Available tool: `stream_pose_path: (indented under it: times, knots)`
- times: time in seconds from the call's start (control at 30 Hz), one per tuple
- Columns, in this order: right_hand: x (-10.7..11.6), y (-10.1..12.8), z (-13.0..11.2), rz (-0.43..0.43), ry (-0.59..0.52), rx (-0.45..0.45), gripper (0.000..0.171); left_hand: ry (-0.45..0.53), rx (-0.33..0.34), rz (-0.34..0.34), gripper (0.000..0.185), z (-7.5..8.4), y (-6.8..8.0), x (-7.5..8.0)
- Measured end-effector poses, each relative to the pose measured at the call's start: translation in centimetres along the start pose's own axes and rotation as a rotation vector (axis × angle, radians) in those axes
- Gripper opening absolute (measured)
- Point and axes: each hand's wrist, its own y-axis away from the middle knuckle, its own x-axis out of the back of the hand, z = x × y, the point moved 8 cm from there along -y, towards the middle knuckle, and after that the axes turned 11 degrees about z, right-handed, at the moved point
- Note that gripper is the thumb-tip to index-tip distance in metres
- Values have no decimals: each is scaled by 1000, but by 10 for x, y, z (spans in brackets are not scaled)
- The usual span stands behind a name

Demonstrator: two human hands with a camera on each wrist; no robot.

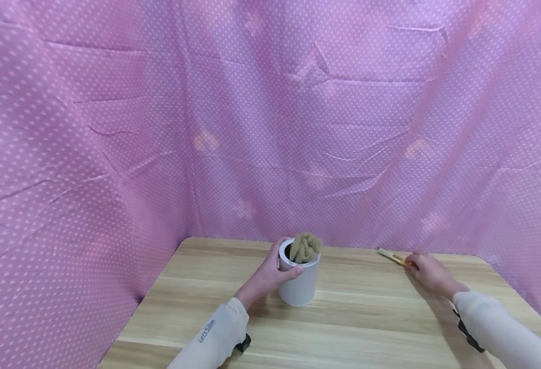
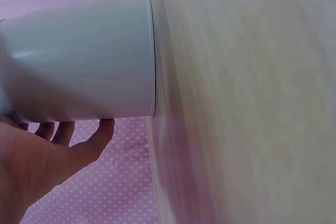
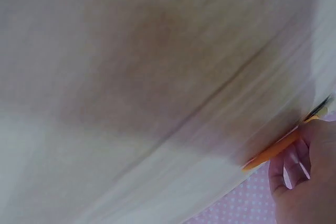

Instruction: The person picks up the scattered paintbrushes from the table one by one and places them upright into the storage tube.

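Note:
A white cylindrical can point(image 1: 300, 289) stands upright on the wooden table point(image 1: 372, 318), with a tan fuzzy wad point(image 1: 305, 247) poking out of its open top. My left hand point(image 1: 275, 269) grips the can from its left, thumb across the front near the rim. The left wrist view shows the can's wall point(image 2: 84, 61) and my left fingers point(image 2: 97, 132) curled round it. At the table's far right, my right hand point(image 1: 424, 269) pinches the near end of a thin brush point(image 1: 390, 255) lying on the table. In the right wrist view its orange handle point(image 3: 273, 151) lies under my right fingers point(image 3: 296, 163).
Pink polka-dot cloth point(image 1: 270, 128) hangs behind the table and along both of its sides. The table's left edge point(image 1: 136, 318) meets the cloth. Bare wood lies between the can and the brush.

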Motion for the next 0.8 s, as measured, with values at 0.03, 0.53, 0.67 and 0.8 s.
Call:
stream_pose_path:
  times: [0.03,0.53,0.67,0.8]
  knots:
    - [0,0,-2,6,-6,7,12,1,0,-1,93,0,0,0]
    - [5,-19,-24,116,-150,-65,12,-25,3,10,95,0,1,-1]
    - [12,-31,-47,169,-210,-87,10,-26,-7,19,96,1,0,-1]
    - [20,-46,-74,185,-280,-157,14,-23,-8,34,97,3,1,1]
